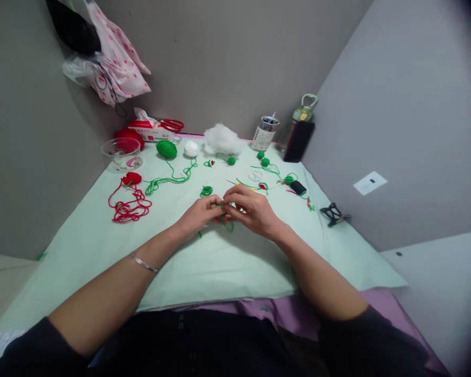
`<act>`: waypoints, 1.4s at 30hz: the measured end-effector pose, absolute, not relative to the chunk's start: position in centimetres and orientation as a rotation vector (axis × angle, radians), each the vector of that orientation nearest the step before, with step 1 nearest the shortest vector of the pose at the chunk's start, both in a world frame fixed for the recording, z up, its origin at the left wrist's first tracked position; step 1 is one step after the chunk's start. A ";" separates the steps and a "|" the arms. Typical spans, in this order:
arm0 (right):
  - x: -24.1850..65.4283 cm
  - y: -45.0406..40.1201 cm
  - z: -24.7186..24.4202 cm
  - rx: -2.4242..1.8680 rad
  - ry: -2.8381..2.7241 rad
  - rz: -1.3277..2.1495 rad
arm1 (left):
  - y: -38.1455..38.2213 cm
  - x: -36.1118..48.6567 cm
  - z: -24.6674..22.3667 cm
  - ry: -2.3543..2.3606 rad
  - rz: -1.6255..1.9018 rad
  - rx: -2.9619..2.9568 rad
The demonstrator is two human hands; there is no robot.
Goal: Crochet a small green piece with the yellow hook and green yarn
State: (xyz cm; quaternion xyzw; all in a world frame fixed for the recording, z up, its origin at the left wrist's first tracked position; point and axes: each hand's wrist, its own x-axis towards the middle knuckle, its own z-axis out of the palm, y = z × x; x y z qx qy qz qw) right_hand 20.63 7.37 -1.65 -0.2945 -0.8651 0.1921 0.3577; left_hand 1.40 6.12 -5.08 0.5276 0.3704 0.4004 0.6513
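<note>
My left hand (199, 213) and my right hand (251, 207) meet over the front middle of the table, fingertips pinched together. Between them is a small piece of green and red yarn work (222, 218), mostly covered by the fingers. A loop of green yarn (230, 227) hangs below it. Just beyond my right fingers shows a thin tool with a yellow part (245, 185); whether it is held or lies on the table I cannot tell. A small green yarn coil (206, 191) lies beyond my left hand.
Around lie a red yarn ball (132, 179) with tangled strands, a green ball (166, 150), a white ball (191, 149) and white stuffing (222, 140). Farther back stand a tissue box (151, 131), red-handled scissors (172, 125), a pen can (264, 135) and a phone (299, 141).
</note>
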 end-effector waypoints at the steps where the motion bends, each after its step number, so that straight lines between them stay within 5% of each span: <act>1: 20.6 7.2 -1.5 -0.760 -2.136 0.632 | 6.1 1.4 -5.1 0.842 0.905 1.199; 7: 20.8 7.0 0.0 -0.726 -1.552 1.530 | 5.9 1.5 -4.7 0.864 0.864 1.228; 15: 22.8 9.7 0.5 -0.768 -1.125 1.164 | 6.0 1.3 -4.7 0.876 0.890 1.274; 25: 24.1 9.7 0.3 -0.896 -2.045 0.808 | 6.0 1.2 -4.3 0.928 0.998 1.261; 42: 23.8 9.2 -0.1 -0.967 -2.349 0.438 | 5.7 1.1 -3.8 0.970 0.991 1.277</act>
